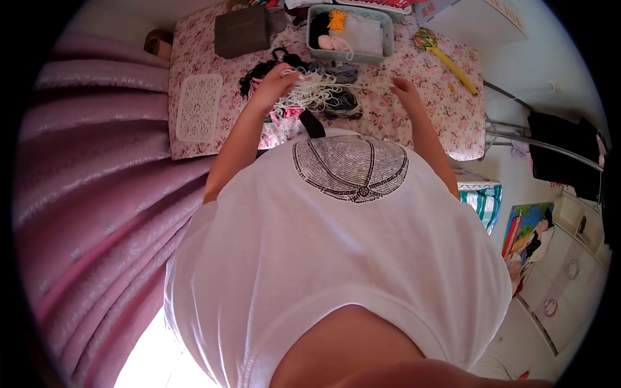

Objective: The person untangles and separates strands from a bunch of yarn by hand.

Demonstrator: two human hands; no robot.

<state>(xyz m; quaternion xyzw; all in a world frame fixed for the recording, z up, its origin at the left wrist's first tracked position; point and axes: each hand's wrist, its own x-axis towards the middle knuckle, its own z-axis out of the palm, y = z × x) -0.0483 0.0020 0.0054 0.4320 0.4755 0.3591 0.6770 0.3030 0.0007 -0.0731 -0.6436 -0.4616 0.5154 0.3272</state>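
A tangled heap of white yarn (315,92) lies on the flowered tablecloth (381,126) in front of me. My left hand (274,85) is at the heap's left side, its fingers closed on some white strands. To the right, my right hand (406,92) pinches a thin white strand that stretches across from the heap. Black yarn (256,79) sits beside and behind my left hand. Grey yarn (344,74) and a dark grey bundle (343,105) lie at the heap's right. A bit of pink yarn (284,115) shows at the near edge.
Behind the yarn stands a pale basket (352,58) holding yellow yarn (336,20) and other balls. A dark grey box (242,32) is at the back left, a white lattice tray (199,107) at the left. A yellow-handled object (447,62) lies right. Pink curtains (116,139) hang left.
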